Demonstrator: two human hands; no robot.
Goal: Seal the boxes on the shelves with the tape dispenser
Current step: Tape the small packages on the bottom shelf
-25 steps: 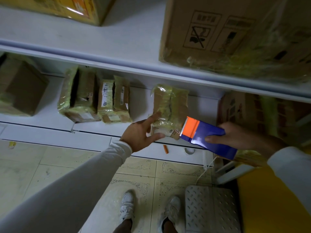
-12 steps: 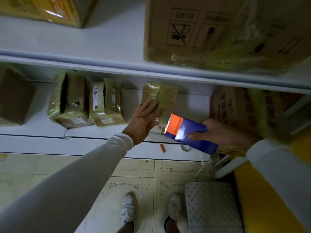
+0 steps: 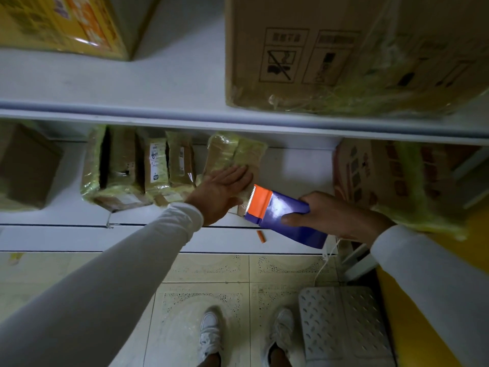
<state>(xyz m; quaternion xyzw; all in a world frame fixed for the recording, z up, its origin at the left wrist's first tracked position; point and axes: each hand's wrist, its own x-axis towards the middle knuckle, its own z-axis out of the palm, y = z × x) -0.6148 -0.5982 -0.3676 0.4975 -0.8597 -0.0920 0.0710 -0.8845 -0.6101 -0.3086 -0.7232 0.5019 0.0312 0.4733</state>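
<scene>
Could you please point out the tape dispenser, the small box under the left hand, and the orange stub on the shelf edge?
tape dispenser point(image 3: 280, 215), head view, on its blue body.
small box point(image 3: 235, 152), head view, on its taped top.
orange stub point(image 3: 261, 236), head view, mid-length.

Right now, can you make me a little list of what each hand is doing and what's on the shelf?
left hand: lies flat on the small taped box
right hand: grips the tape dispenser
dispenser's toothed edge: at the box's near end
lower shelf: more taped parcels to the left
upper shelf: big cardboard box
floor: white shoes
</scene>
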